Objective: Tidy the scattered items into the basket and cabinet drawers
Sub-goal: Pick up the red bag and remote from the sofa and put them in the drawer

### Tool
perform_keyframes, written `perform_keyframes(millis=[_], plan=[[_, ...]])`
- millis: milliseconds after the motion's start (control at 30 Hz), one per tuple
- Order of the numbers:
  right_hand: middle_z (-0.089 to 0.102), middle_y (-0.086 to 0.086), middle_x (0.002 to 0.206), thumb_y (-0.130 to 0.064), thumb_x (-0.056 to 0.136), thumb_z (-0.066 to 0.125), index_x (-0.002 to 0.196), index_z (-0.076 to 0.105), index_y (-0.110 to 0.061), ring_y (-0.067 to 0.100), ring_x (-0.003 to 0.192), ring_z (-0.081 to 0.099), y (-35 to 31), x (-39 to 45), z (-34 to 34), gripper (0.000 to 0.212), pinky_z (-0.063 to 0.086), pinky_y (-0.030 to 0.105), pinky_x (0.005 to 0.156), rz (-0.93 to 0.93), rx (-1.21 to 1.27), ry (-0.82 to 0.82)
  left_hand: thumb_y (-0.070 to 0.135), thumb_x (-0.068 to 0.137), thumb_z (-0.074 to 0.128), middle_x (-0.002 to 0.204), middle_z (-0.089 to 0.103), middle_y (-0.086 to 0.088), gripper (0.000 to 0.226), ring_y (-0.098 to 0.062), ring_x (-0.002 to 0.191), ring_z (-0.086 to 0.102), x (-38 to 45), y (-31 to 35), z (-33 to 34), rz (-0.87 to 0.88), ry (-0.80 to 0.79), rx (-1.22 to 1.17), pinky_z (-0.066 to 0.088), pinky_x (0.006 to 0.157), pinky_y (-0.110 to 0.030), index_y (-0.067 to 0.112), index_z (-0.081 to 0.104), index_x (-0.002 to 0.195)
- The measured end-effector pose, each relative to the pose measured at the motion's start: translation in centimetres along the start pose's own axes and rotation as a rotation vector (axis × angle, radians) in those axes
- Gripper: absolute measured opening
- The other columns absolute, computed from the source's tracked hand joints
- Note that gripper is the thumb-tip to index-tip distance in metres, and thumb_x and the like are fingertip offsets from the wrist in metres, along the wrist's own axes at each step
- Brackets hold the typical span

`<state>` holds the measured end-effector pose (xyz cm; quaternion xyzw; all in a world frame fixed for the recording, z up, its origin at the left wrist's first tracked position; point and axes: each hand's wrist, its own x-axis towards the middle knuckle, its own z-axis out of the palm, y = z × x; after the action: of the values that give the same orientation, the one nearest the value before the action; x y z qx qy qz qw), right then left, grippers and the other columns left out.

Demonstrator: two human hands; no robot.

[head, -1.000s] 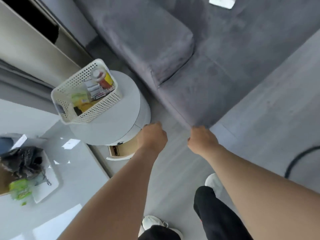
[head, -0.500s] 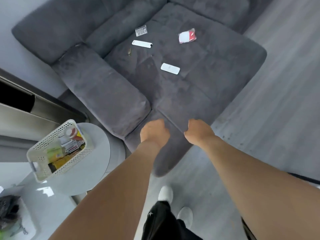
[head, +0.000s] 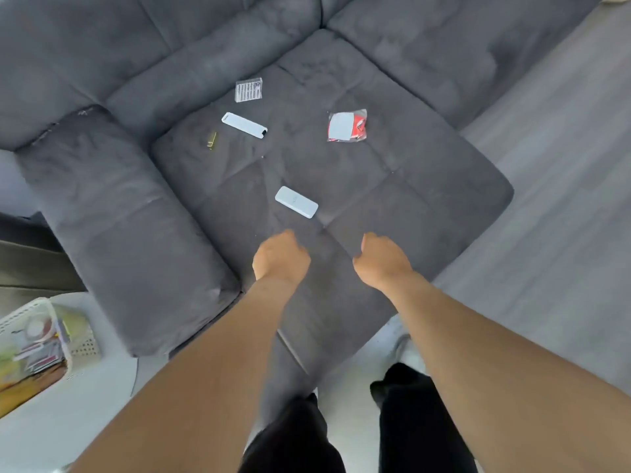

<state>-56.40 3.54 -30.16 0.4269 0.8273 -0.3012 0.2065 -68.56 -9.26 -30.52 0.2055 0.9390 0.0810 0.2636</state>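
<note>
Several loose items lie on the grey sofa seat [head: 409,199]: a white power bank [head: 296,202] nearest me, a long white remote [head: 243,125], a small gold lighter [head: 212,141], a clear packet with black print [head: 249,90] and a red-and-white packet [head: 347,125]. My left hand [head: 280,256] and my right hand [head: 380,259] hover side by side over the seat's front part, just short of the power bank. Their fingers hang loosely curled and hold nothing. The white perforated basket [head: 80,349] with several items inside sits at the lower left edge.
The sofa's padded armrest [head: 119,227] lies between the seat and the basket. The basket stands on a round white side table [head: 85,404]. Grey floor [head: 563,165] runs along the right. My dark trouser legs and a white shoe show at the bottom.
My view has swung from the side table and basket up onto the sofa seat. Both hands have moved forward over the seat toward the power bank, still holding nothing.
</note>
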Motion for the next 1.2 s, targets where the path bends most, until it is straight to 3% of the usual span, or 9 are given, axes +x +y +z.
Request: perform_keyframes(millis=[367,600,767,900,967,1033,1067,1133,1200], plan=[[0.052,0.013,0.12,-0.019,0.093,0.048,0.117,0.048,-0.009,0.033,0.099,0.055,2.8,21.8,-6.6,0.025,0.042,0.034,0.069,-0.171,-0.195,-0.154,0.017,0.091,0.041,0.093,0.064,-0.01,0.018,-0.031,0.08,0.056,14.0,9.9,4.4,-0.401,-0.006,-0.189,0.046,0.064,-0.032,0.011,0.055,0.101],[0.04,0.015,0.129,-0.018,0.092,0.052,0.127,0.041,-0.01,0.039,0.112,0.053,2.5,33.3,-8.1,0.038,0.045,0.038,0.078,-0.205,-0.204,-0.068,0.015,0.09,0.046,0.118,0.057,-0.016,0.037,-0.038,0.105,0.057,23.9,12.2,6.2,-0.496,0.101,-0.307,0.047,0.077,-0.038,0.01,0.05,0.127],[0.033,0.015,0.143,-0.007,0.079,0.059,0.139,0.035,-0.015,0.036,0.128,0.036,0.7,43.6,-7.2,0.066,0.041,0.04,0.093,-0.364,-0.259,0.106,0.016,0.091,0.048,0.123,0.05,-0.015,0.041,-0.034,0.099,0.052,32.3,14.7,7.7,-0.451,0.165,-0.419,0.036,0.076,-0.033,0.01,0.046,0.131],[-0.003,0.016,0.161,-0.016,0.071,0.059,0.154,0.004,-0.032,0.04,0.148,-0.007,0.3,51.9,-6.4,0.1,0.007,0.052,0.117,-0.488,-0.619,0.108,0.015,0.089,0.048,0.119,0.049,-0.01,0.044,-0.033,0.104,0.054,37.2,16.6,10.5,-0.429,0.261,-0.469,0.04,0.075,-0.036,0.014,0.047,0.133],[-0.001,0.014,0.162,-0.014,0.075,0.056,0.154,0.002,-0.035,0.038,0.149,-0.006,1.0,54.0,-5.8,0.098,0.004,0.054,0.117,-0.51,-0.713,0.052,0.013,0.088,0.048,0.122,0.049,-0.008,0.046,-0.032,0.105,0.054,37.5,17.2,12.4,-0.433,0.311,-0.504,0.043,0.077,-0.036,0.016,0.047,0.134],[0.032,0.016,0.152,-0.006,0.078,0.053,0.148,0.03,-0.027,0.037,0.141,0.026,1.5,54.4,-5.6,0.077,0.022,0.047,0.109,-0.581,-0.71,0.113,0.012,0.088,0.049,0.126,0.05,-0.004,0.05,-0.028,0.106,0.056,37.1,17.4,13.7,-0.418,0.356,-0.562,0.041,0.078,-0.031,0.018,0.046,0.137],[0.053,0.015,0.133,-0.001,0.077,0.05,0.133,0.049,-0.02,0.036,0.122,0.046,1.5,54.1,-5.7,0.059,0.031,0.041,0.097,-0.657,-0.668,0.186,0.011,0.087,0.051,0.131,0.049,-0.002,0.053,-0.026,0.11,0.055,36.8,17.6,13.9,-0.418,0.362,-0.587,0.038,0.08,-0.028,0.018,0.045,0.139],[0.069,0.012,0.098,0.002,0.073,0.047,0.1,0.065,-0.014,0.036,0.088,0.056,1.0,52.7,-6.1,0.036,0.033,0.035,0.074,-0.74,-0.463,0.242,0.009,0.085,0.057,0.144,0.043,0.002,0.066,-0.02,0.124,0.049,35.8,17.3,13.8,-0.417,0.347,-0.639,0.034,0.088,-0.022,0.02,0.036,0.147],[0.067,0.011,0.079,-0.001,0.071,0.045,0.081,0.064,-0.011,0.038,0.076,0.055,0.3,50.5,-6.5,0.023,0.037,0.037,0.064,-0.713,-0.175,0.168,0.011,0.079,0.067,0.155,0.031,0.003,0.088,-0.015,0.138,0.036,34.4,17.1,13.1,-0.406,0.295,-0.695,0.033,0.1,-0.021,0.021,0.022,0.154]])
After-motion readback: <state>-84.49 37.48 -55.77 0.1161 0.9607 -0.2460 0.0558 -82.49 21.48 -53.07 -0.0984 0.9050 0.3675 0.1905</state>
